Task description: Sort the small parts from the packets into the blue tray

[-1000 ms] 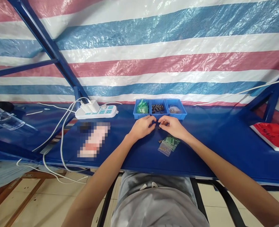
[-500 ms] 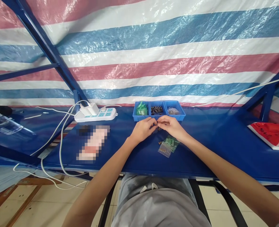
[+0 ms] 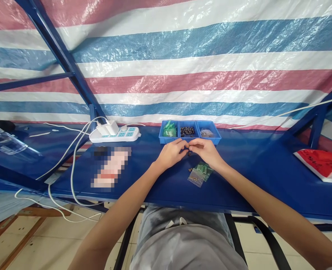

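My left hand (image 3: 170, 154) and my right hand (image 3: 206, 152) meet fingertip to fingertip just in front of a blue three-part tray (image 3: 168, 141). Both are closed in a pinch, around a tiny dark piece that the fingers mostly cover. A small brown part (image 3: 190, 153) lies under the fingertips, and another (image 3: 190, 170) sits nearer to me. Close to my right wrist are green-printed bags (image 3: 206, 168) and a clear bag (image 3: 195, 177) with thin brass-coloured pieces. The tray holds green bags (image 3: 169, 129), several small dark-and-metal parts (image 3: 187, 131) and a clear packet (image 3: 207, 132).
A white power strip (image 3: 115, 135) with plugged-in chargers and trailing white cables (image 3: 72, 172) is at the left. A blurred-out pinkish item (image 3: 112, 167) lies before it. At the far right rests a red-and-white package (image 3: 322, 163). Blue frame bars (image 3: 67, 60) and striped sheeting stand behind.
The hands stay together in nearly the same spot, with a slight shift of the fingertips around the small piece. The camera view has tilted a little.
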### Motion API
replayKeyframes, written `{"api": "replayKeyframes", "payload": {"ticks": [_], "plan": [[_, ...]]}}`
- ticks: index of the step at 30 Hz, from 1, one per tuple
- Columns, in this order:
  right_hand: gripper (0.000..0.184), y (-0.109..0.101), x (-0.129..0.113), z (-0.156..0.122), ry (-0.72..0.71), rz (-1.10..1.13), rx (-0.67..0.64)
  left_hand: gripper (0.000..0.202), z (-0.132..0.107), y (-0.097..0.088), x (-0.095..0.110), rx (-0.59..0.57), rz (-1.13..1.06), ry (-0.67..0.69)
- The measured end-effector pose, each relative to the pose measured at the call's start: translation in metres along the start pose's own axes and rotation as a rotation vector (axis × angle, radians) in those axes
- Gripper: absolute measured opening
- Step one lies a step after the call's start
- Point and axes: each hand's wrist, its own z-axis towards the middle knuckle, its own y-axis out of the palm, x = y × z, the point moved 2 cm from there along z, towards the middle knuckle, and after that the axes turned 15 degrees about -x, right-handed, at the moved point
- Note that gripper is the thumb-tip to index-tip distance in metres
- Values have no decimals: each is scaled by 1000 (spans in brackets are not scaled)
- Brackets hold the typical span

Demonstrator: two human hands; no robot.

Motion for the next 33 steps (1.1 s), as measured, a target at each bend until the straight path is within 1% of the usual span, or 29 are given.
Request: {"api": "replayKeyframes", "payload": {"ticks": [4,7,11,16,19,22,26,28,33], "plan": [[18,-1,-1,-1,15,-24,42,10,0,1,0,36,-6,2],[19,-1,-2,-1,15,-45,16,11,0,0,0,65,-14,8],[19,0,-3,-1,-1,-135,-25,13,0,-2,0,71,-11,17],[18,1,-4,-2,8,-219,-52,21,0,-2,0,93,-21,50],[20,0,-2,-1,15,-215,-44,21,0,-3,0,93,-22,51],[22,0,0,-1,29,-168,-35,18,0,-3,0,65,-23,35],[24,1,-3,-3,43,-165,-49,17,0,-3,0,59,-3,13],[25,1,-6,-4,37,-232,-44,17,0,-4,1,67,4,15],[30,1,-8,-3,-40,-580,-12,25,-1,-6,3,75,-3,42]]}}
